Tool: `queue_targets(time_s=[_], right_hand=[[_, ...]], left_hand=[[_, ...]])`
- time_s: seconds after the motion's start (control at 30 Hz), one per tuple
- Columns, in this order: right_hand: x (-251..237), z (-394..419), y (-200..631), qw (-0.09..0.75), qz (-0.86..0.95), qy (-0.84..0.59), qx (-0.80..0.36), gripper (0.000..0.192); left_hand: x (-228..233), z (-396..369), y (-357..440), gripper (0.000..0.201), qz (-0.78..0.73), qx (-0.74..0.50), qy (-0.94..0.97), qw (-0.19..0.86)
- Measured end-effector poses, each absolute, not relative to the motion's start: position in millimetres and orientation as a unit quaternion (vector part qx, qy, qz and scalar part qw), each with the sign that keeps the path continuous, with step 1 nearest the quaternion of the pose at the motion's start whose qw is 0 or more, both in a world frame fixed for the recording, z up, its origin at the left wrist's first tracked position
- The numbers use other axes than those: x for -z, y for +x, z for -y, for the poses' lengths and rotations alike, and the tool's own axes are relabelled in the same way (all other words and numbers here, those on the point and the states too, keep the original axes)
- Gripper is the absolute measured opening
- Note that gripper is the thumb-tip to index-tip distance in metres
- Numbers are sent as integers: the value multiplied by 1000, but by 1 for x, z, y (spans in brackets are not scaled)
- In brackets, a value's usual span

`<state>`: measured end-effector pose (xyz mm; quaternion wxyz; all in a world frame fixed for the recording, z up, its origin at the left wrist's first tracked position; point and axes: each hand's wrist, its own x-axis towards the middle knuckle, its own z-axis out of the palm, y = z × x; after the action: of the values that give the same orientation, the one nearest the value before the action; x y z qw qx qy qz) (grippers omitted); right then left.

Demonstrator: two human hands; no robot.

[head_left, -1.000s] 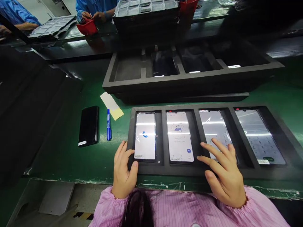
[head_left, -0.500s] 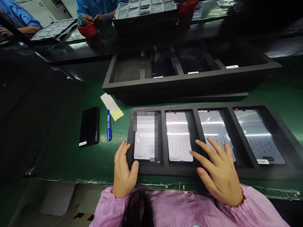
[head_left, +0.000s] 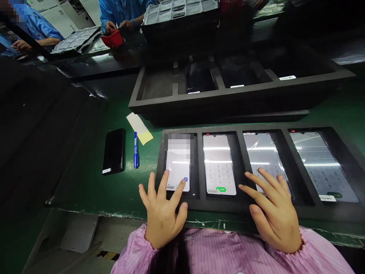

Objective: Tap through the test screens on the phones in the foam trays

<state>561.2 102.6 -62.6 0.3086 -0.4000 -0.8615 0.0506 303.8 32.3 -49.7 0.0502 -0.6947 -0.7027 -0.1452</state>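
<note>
Fingers (head_left: 162,186) fanned wide and gripping nothing, your left hand (head_left: 164,219) sits low, just left of the frame's centre, its index fingertip at the lower right of the leftmost lit phone (head_left: 178,167); you cannot tell whether it touches. Your right hand (head_left: 278,219), also spread and empty, partly covers the third lit phone (head_left: 260,148), between the second lit phone (head_left: 219,156) and the fourth lit phone (head_left: 316,152), all in separate compartments of the dark tray (head_left: 211,204). Beyond, a blue marker (head_left: 136,150) and black phone (head_left: 114,150) lie centre-left on the green surface (head_left: 114,198).
</note>
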Motion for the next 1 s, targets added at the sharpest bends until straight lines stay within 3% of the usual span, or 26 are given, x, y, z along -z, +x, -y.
queue_targets(time_s=[0.2, 0.3, 0.43, 0.6, 0.87, 1.0], right_hand=[[62, -101, 562, 358, 844, -392, -70, 27], [62, -99, 575, 405, 831, -375, -69, 32], [64, -103, 610, 421, 785, -455, -3, 42], [72, -109, 649, 480, 675, -550, 110, 36], [61, -100, 601, 277, 812, -514, -1, 30], [58, -102, 592, 257, 800, -542, -4, 34]], left_hand=[[48, -43, 309, 35, 672, 103, -732, 46], [51, -41, 300, 37, 668, 138, -730, 43], [53, -35, 282, 37, 723, 232, -651, 10], [60, -36, 268, 51, 788, 298, -527, -111], [66, -43, 276, 58, 818, 305, -469, -134], [61, -45, 279, 59, 827, 319, -444, -130]])
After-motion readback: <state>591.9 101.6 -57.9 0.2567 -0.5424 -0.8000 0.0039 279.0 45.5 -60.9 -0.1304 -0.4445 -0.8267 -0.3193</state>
